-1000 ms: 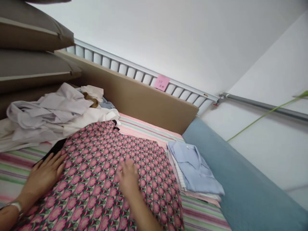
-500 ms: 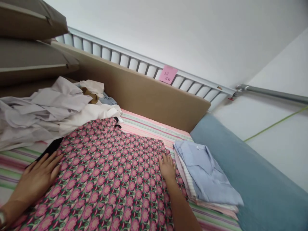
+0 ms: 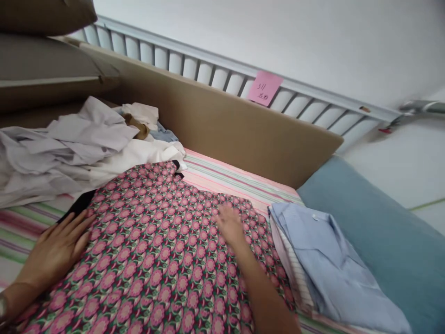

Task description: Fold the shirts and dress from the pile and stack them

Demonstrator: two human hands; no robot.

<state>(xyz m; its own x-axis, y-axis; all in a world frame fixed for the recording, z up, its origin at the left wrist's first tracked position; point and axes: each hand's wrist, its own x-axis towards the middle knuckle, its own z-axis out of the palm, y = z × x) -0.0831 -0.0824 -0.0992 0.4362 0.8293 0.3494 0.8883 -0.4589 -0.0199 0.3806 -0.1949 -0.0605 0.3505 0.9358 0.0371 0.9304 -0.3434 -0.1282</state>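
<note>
We had a pink, green and dark flower-printed cloth garment [image 3: 160, 260] spread over the lower left and centre of the frame, on a striped pink, green and white sheet [image 3: 225, 178]. Our left hand [image 3: 60, 248] lay flat along its left edge at lower left, grip spread and clasping nothing. Our right hand [image 3: 231, 226], blurred, was over the garment right of centre, its grip also loose; we could not tell whether it touched the cloth. A folded light-blue shirt [image 3: 323, 255] topped a stack at lower right, and crumpled white and pale-grey clothes [image 3: 69, 153] lay at left.
</note>
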